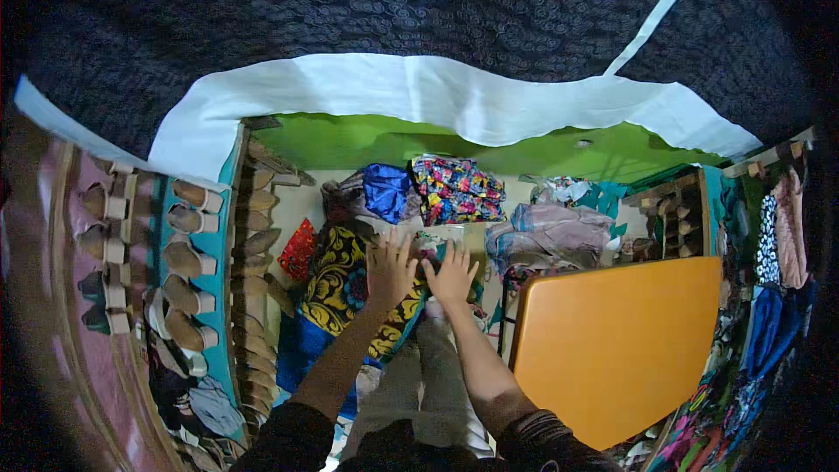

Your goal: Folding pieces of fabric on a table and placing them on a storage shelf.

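Left hand (391,271) and right hand (449,275), both released, fingers spread, backs uppermost; whether the palms touch fabric cannot be told. The black-and-gold patterned cloth (330,278) lies beside the left hand, partly hidden by the left forearm. Small material between the fingertips is indistinct. An orange panel (616,345) conceals floor at right; dark corners obscure the rim.

Readable text or labels — none.

Pale floor (301,197) bears blue cloth (386,192), multicoloured cloth (457,190), greyish-mauve cloth (568,232) (rumpled), red cloth (298,249), black-and-yellow cloth (329,297).
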Available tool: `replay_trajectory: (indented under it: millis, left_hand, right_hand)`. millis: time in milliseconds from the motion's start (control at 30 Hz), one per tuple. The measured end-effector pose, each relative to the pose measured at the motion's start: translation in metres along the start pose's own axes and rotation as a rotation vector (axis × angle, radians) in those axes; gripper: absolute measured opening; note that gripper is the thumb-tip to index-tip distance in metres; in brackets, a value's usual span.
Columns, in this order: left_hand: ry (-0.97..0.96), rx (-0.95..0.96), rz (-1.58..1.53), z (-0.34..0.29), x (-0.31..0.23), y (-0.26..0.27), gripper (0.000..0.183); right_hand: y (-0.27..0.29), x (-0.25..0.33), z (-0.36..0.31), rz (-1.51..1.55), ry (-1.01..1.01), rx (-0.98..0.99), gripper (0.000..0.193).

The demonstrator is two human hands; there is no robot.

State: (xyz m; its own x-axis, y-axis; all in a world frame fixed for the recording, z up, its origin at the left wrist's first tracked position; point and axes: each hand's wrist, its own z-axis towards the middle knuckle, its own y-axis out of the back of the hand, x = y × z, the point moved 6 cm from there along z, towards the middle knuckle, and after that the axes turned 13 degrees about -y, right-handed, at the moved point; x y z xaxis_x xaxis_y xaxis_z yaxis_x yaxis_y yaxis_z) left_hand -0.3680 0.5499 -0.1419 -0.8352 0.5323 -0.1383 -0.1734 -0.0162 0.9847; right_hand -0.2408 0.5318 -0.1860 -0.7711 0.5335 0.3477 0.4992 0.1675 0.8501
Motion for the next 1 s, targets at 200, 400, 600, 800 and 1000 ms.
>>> replay_trajectory:
  millis: [200,400,600,800,1000]
  left_hand:
    - [-0.035,-0.035,0.115,0.052,0.08,-0.064,0.058]
    - [-0.127,0.008,0.04,0.11,0.128,-0.141,0.056]
    - [-0.168,0.284,-0.142,0.145,0.142,-0.2,0.058]
    - [-0.23,0.297,-0.195,0.156,0.162,-0.229,0.06]
    - [-0.272,0.231,-0.15,0.166,0.156,-0.239,0.06]
  right_hand:
    - [-0.061,-0.034,0.092,-0.033,-0.264,0.082,0.083]
    - [-0.152,-0.06,0.178,-0.268,-0.129,-0.025,0.082]
    - [-0.22,-0.067,0.231,-0.443,0.391,-0.134,0.07]
    - [-0.244,-0.062,0.26,-0.482,0.561,-0.372,0.065]
    - [-0.297,-0.053,0.272,-0.597,0.725,-0.377,0.075]
